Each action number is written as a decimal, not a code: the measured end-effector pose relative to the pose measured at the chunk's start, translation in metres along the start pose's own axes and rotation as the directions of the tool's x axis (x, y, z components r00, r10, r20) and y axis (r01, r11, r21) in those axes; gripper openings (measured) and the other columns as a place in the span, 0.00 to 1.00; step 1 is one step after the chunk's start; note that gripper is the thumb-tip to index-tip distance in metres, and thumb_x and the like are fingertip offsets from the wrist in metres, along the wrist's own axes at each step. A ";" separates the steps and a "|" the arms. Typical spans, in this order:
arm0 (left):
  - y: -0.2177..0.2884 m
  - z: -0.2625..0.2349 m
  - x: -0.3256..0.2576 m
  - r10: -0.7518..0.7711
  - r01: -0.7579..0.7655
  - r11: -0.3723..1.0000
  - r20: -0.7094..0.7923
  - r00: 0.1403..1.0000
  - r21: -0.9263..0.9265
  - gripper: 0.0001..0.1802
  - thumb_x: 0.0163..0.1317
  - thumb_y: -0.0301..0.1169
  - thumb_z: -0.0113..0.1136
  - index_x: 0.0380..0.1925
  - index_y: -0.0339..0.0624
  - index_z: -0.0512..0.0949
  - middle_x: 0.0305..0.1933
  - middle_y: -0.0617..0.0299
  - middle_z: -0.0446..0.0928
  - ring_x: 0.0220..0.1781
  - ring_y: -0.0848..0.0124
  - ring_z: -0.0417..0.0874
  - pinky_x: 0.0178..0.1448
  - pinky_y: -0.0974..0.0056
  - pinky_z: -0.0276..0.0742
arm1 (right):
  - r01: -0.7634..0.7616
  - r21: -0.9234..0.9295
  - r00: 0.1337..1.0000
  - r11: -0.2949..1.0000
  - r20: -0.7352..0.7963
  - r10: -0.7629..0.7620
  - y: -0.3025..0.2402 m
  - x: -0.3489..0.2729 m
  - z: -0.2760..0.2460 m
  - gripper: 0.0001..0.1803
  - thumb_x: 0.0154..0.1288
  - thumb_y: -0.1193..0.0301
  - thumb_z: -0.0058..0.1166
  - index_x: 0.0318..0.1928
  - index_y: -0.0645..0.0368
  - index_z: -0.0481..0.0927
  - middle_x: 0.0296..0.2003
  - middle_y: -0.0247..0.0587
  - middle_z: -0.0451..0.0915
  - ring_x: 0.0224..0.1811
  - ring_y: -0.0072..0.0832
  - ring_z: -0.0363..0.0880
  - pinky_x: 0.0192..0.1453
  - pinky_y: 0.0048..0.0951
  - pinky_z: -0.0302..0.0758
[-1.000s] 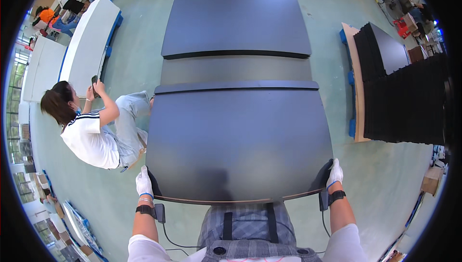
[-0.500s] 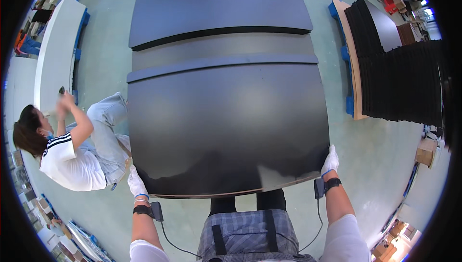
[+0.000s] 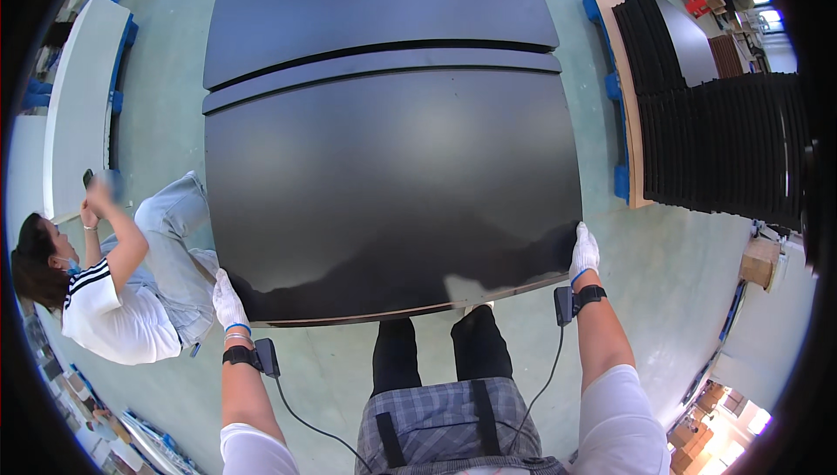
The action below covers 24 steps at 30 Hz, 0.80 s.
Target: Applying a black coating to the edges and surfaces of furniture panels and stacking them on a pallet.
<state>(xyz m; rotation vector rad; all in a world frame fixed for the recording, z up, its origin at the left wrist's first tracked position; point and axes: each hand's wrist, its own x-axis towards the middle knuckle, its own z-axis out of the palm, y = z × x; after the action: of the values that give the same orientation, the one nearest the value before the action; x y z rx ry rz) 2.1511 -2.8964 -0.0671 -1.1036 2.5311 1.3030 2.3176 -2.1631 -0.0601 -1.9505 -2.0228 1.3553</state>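
A large dark, glossy panel (image 3: 392, 178) lies flat before me, its near edge (image 3: 418, 309) showing a thin brown line. My left hand (image 3: 229, 302), in a white knit glove, grips its near left side close to the corner. On the opposite side, my right hand (image 3: 585, 252), gloved the same way, holds the near right side. Both sets of fingers are partly hidden by the panel's edge. Beyond it lies a second dark panel (image 3: 384, 4), with a narrow dark gap between the two.
At the left, a co-worker (image 3: 122, 283) in a white shirt sits low, holding up a small dark object (image 3: 88, 178). Behind them stands a long white stack (image 3: 83, 109) on a blue pallet. To the right, dark panels (image 3: 715, 143) are piled on another pallet (image 3: 621, 183). A cardboard box (image 3: 759, 263) stands at far right.
The near panel has slid forward with both my hands on it, covering the strip of dark surface that showed between it and the far panel. The co-worker's hands have shifted slightly.
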 end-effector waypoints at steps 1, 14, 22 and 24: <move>0.001 0.002 0.001 0.029 -0.030 0.996 0.015 0.999 0.079 0.33 0.75 0.54 0.49 0.62 0.34 0.76 0.64 0.46 0.77 0.68 0.54 0.75 0.72 0.60 0.65 | 0.013 -0.011 1.000 1.000 0.003 -0.013 -0.003 0.000 0.003 0.38 0.75 0.48 0.49 0.68 0.69 0.69 0.68 0.49 0.72 0.70 0.39 0.69 0.74 0.34 0.62; 0.015 0.014 0.002 -0.028 0.004 0.912 0.053 0.998 0.411 0.37 0.76 0.56 0.41 0.69 0.36 0.68 0.72 0.44 0.69 0.75 0.52 0.67 0.75 0.55 0.61 | 0.157 -0.631 0.976 0.760 -0.020 -0.218 -0.002 0.015 0.002 0.28 0.69 0.51 0.53 0.61 0.57 0.80 0.59 0.60 0.76 0.65 0.52 0.73 0.71 0.41 0.68; 0.037 0.000 -0.005 0.366 -0.272 0.638 0.027 0.930 0.720 0.33 0.70 0.55 0.54 0.54 0.33 0.80 0.59 0.43 0.78 0.63 0.44 0.75 0.68 0.49 0.69 | 0.082 -0.452 0.995 0.888 0.088 -0.046 0.029 0.033 -0.004 0.36 0.72 0.50 0.51 0.65 0.72 0.72 0.63 0.55 0.77 0.68 0.43 0.73 0.71 0.33 0.65; 0.024 0.004 0.004 0.207 -0.161 0.739 0.007 0.978 0.654 0.32 0.72 0.54 0.51 0.57 0.34 0.79 0.61 0.45 0.78 0.66 0.46 0.74 0.70 0.52 0.68 | 0.096 -0.435 0.990 0.895 0.137 -0.040 0.027 0.035 -0.005 0.36 0.73 0.50 0.51 0.64 0.72 0.72 0.62 0.56 0.78 0.68 0.44 0.73 0.72 0.33 0.65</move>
<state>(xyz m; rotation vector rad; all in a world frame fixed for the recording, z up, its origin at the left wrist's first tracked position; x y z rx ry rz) 2.1326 -2.8867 -0.0549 -0.7504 2.8333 0.3022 2.3347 -2.1359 -0.0912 -1.9588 -2.6249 1.0979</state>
